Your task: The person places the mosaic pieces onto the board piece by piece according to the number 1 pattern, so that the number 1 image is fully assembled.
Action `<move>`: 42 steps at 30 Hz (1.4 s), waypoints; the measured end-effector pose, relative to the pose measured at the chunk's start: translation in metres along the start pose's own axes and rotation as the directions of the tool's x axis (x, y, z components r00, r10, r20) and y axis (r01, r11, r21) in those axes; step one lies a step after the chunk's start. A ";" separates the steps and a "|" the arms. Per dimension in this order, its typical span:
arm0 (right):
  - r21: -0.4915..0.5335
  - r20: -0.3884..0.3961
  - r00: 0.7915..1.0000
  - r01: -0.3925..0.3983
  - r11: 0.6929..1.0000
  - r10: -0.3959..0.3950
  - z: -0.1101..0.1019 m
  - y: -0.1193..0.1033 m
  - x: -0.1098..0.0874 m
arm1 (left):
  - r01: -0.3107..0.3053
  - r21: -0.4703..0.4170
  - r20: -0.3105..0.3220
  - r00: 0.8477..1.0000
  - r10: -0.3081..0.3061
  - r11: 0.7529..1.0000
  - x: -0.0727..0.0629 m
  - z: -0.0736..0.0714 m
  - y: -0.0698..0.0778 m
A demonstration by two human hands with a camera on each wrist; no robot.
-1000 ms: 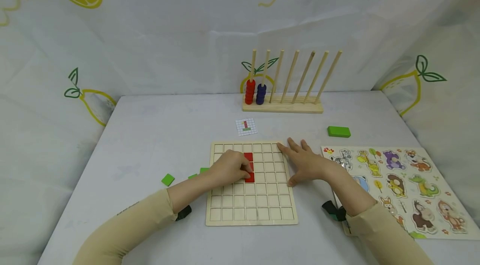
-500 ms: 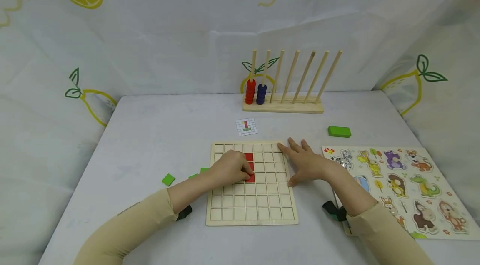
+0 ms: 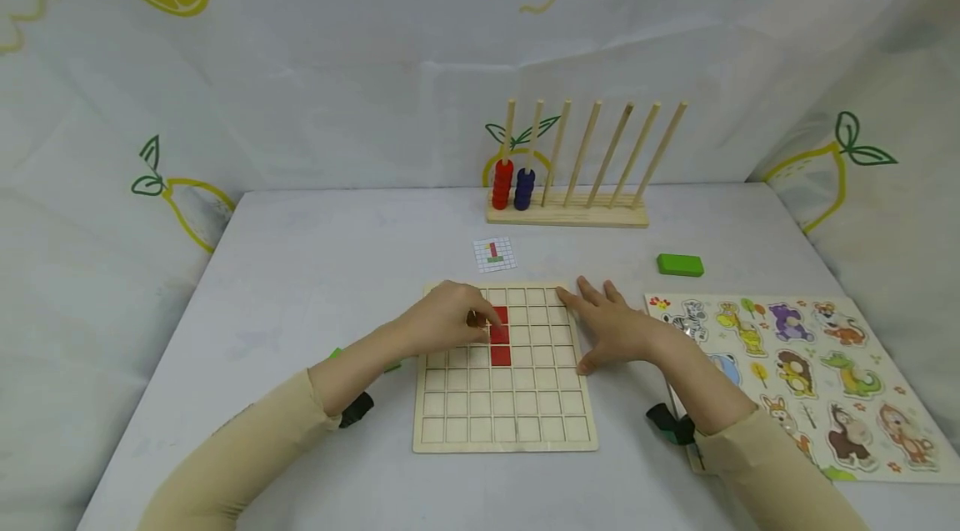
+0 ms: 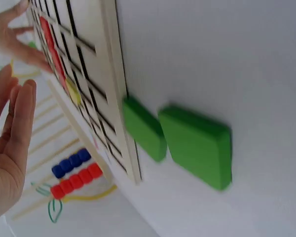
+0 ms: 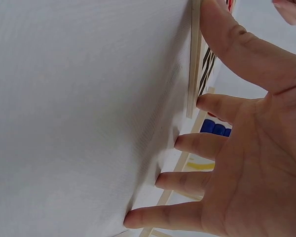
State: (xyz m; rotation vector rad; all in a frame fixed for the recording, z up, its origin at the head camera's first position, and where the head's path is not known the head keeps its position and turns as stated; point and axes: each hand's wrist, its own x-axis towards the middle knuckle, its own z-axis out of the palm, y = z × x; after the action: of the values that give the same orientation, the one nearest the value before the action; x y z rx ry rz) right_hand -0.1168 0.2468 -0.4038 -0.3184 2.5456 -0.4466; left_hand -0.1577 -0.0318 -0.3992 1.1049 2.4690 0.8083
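Main risk, I'd say: L hand hangs low over the board, so a dragging fingertip could nudge the red tiles or yellow tile out of their squares. It also hides several squares in head view, so a miscount vs the card is poss. L forearm crosses nr the green tiles; a low wrist might sweep them off, esp the one right at the board's L edge. Board might skid on the table if R hand eased off during a push. Tiles now: reds in a column of 3, upper-mid board; yellow on the board too, nr one end of that column; 2 greens on the table in L wrist view, side by side. Grip: L digits relaxed, tips a bit apart, no tile seen btwn them; can't tell if they touch one. R fingers spread wide, nothing gripped; thumb & index touch the board's R side, other tips seem to rest on the table
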 end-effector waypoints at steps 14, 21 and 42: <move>-0.006 -0.006 1.000 -0.002 1.000 0.002 0.001 -0.001 0.000 | 0.085 -0.027 0.158 0.984 -0.079 0.996 -0.031 -0.045 -0.045; 0.009 -0.006 1.000 -0.002 1.000 0.002 0.001 -0.001 -0.001 | 0.185 -0.096 0.273 0.950 -0.153 0.978 -0.056 -0.061 -0.084; -0.007 -0.009 1.000 -0.011 1.000 0.011 0.001 -0.001 -0.001 | 0.218 -0.197 0.323 0.935 -0.147 0.956 -0.125 -0.073 -0.141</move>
State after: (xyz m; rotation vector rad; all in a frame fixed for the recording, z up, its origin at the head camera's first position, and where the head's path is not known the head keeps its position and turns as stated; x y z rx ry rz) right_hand -0.1153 0.2457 -0.4037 -0.3059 2.5570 -0.4353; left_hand -0.1942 -0.2297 -0.4207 0.8306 2.1214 0.7771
